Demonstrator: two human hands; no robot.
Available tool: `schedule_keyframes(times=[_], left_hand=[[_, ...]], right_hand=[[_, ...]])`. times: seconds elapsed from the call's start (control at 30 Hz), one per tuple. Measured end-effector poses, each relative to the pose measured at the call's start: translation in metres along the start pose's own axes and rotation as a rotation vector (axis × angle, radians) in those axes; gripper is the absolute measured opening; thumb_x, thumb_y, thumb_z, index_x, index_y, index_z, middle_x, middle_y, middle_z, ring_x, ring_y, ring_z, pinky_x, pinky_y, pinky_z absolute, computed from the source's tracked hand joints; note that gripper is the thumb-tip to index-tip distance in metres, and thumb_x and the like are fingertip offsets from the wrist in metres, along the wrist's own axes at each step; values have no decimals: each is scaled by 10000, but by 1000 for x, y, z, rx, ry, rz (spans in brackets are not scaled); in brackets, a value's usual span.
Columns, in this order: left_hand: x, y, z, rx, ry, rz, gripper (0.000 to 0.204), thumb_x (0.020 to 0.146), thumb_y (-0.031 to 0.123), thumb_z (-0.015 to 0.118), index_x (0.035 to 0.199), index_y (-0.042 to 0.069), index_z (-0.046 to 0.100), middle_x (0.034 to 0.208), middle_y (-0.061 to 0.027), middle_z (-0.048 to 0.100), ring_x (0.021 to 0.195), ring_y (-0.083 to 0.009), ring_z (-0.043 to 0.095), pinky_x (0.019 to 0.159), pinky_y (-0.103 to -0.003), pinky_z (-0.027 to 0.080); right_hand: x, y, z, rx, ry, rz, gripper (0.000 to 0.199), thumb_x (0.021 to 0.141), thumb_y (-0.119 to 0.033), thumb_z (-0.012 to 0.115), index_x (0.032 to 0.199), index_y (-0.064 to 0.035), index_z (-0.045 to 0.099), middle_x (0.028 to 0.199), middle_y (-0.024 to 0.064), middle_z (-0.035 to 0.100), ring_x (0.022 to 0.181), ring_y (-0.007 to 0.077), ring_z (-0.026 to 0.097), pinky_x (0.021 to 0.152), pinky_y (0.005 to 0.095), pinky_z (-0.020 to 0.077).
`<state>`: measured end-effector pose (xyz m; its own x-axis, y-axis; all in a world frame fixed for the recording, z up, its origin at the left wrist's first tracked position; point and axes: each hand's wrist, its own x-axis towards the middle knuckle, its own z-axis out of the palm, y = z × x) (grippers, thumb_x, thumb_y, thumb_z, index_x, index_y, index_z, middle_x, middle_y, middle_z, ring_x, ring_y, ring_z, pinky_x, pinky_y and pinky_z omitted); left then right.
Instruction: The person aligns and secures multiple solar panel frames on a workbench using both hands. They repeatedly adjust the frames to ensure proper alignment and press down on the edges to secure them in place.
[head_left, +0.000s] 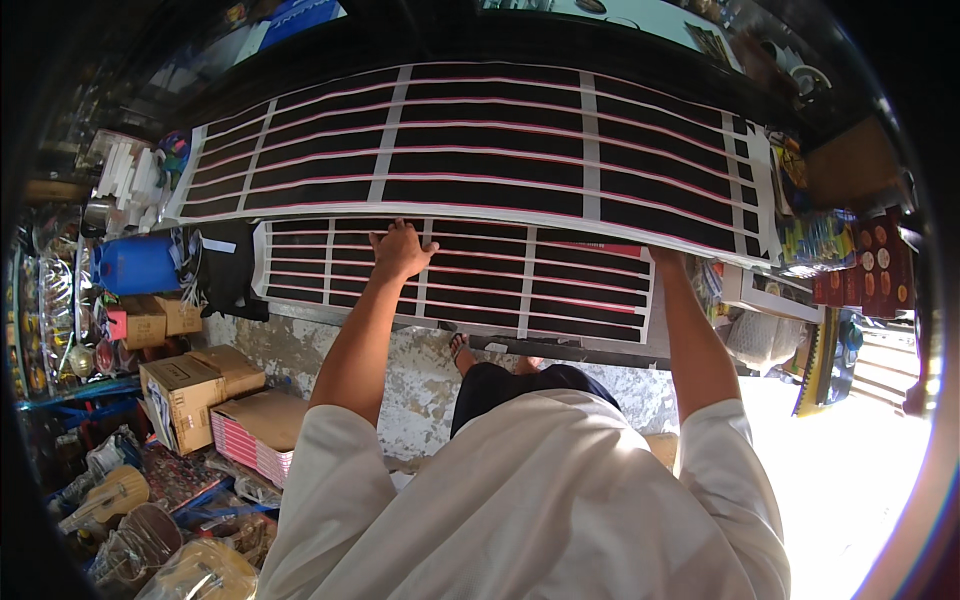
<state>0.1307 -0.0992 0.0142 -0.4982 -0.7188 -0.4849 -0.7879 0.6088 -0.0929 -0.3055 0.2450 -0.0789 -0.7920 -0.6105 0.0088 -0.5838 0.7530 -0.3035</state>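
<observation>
A long black sheet (485, 140) with white and pink lines lies across the upper level of a bench or shelf. Below its near edge, on a lower level, is a second, shorter sheet (480, 265) of the same pattern, with a red patch near its right end. My left hand (403, 250) rests on this lower sheet with thumb and fingers spread, its fingertips close to the upper sheet's edge. At the lower sheet's right end is my right hand (664, 258); its fingers are hidden beneath the upper sheet's edge, so their grip does not show.
Cardboard boxes (183, 400) stand on the left, near small wrapped guitars (108, 497). A blue bag (140, 264) is beside the lower sheet's left end. On the right are a white box (765, 296) and dark red packages (878, 265). Worn, patchy floor (400, 405) shows below.
</observation>
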Motion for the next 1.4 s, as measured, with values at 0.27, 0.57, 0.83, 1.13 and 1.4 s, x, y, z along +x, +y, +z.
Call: schedule_keyframes(times=[0.27, 0.57, 0.83, 1.13, 1.4], left_hand=[[-19, 2, 20, -120, 133, -21, 917, 1027, 618, 701, 1659, 3, 453, 1790, -191, 348, 1666, -338, 323, 1296, -751, 271], [-44, 32, 54, -320, 774, 319, 625, 1001, 352, 810, 1464, -18, 612, 1457, -258, 612, 1356, -446, 589, 1126, -590, 483], [-50, 59, 72, -274, 647, 337, 645, 1094, 410, 675, 1630, 84, 526, 1718, -228, 439, 1602, -442, 405, 1245, -729, 366], [-48, 61, 69, -232, 508, 302, 641, 1110, 422, 644, 1684, 186, 479, 1788, -163, 359, 1661, -419, 314, 1252, -803, 289], [-52, 66, 62, -193, 412, 240, 655, 1107, 364, 647, 1708, 208, 437, 1806, -122, 339, 1672, -377, 305, 1268, -802, 255]], right_hand=[[-17, -3, -17, -234, -241, 8, 545, 1049, -301, 551, 1563, -128, 605, 1635, 195, 578, 1520, 426, 519, 1253, 517, 445], [-36, -60, -25, -164, -293, -124, 457, 994, -311, 646, 1422, -172, 727, 1456, 201, 710, 1398, 424, 627, 1198, 511, 483], [-53, -152, -8, 67, -270, -171, 435, 1051, -502, 681, 1387, -237, 760, 1379, 158, 759, 1351, 398, 664, 1169, 583, 455], [-55, -207, -14, 82, -435, -73, 545, 1041, -502, 702, 1535, -278, 653, 1626, 112, 590, 1531, 413, 485, 1241, 693, 298], [-50, -201, 22, -11, -289, -78, 504, 1064, -481, 662, 1545, -330, 650, 1616, 84, 608, 1530, 394, 498, 1206, 718, 297]])
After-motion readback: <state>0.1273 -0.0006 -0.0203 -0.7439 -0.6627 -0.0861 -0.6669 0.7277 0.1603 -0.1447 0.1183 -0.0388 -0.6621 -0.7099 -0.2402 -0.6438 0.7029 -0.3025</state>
